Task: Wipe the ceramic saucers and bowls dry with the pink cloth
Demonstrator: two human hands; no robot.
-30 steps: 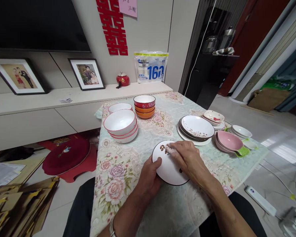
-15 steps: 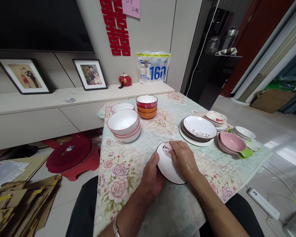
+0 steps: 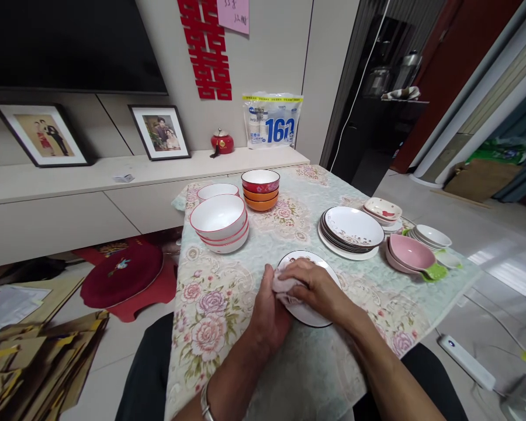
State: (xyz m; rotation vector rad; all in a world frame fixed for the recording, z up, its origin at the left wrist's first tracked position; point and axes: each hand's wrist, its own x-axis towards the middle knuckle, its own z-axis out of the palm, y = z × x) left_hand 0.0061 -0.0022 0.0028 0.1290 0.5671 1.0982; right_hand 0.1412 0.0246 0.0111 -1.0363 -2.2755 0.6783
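Toward the worktop's [image 3: 315, 374] near edge, our left hand [image 3: 269, 316] holds the plate [image 3: 309, 311]; our right hand [image 3: 319, 286], gripping the cloth [image 3: 284, 284], has reached its rim, likely wiping.

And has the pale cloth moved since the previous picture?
Yes: the pale cloth has shifted left and down in view, farther from the stacked plates.

Left grip [image 3: 272, 316], a bare hand: thumb [image 3: 267, 280] raised, palm turned inward, fingers mostly hidden. Right grip [image 3: 313, 286], a bare hand: palm down, fingers [image 3: 298, 271] bent and curled inward, tips near the left thumb. Left forearm [image 3: 239, 371] slants rightward from the lower edge; right forearm [image 3: 386, 362] slants leftward. Both forearms unsleeved, hands close together
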